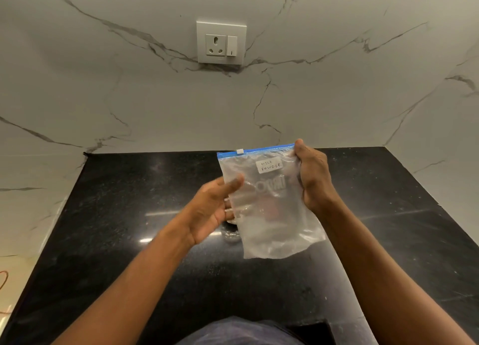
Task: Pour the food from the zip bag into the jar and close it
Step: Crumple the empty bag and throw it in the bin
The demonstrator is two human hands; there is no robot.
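Above the counter [103, 241], right hand [313, 178] pinches zip bag [272, 230] top corner so it hangs upright. Left hand [210, 210] at its edge; grip unclear, blurred.

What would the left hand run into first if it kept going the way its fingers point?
The zip bag. The left hand points rightward at the bag's left edge and seems to touch it, though depth is unclear. Farther along, the right hand grips the bag's top corner.
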